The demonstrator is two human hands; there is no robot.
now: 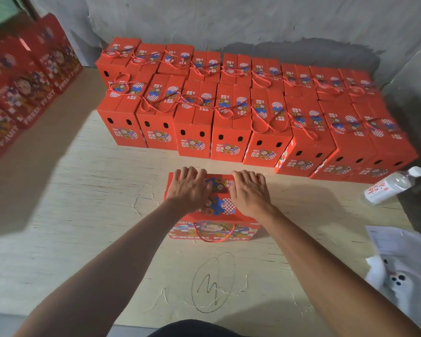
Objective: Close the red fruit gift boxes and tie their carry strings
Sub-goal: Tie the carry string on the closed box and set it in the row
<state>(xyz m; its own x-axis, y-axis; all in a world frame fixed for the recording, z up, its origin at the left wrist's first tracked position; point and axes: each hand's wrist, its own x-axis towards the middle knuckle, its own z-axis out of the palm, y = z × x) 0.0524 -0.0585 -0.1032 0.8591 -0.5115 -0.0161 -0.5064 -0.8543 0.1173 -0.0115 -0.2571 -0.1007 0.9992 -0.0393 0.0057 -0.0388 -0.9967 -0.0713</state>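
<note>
Left hand (pixel 188 187) and right hand (pixel 249 192), fingers spread flat, pressing shut the top flaps of the printed red cardboard gift box (pixel 214 229) mid-board, twisted red carry string (pixel 214 235) hanging untied.

both bare forearms reached forward, roughly parallel. the left hand (pixel 188 188) lay palm down, fingers spread and fairly straight. the right hand (pixel 249 192) lay likewise, its fingertips seemingly bent over a far edge.

Matt red printed card box (pixel 214 190) with twisted cord (pixel 214 235) sits on rough pale board (pixel 83 190) near a clear plastic bottle (pixel 394 184).
</note>
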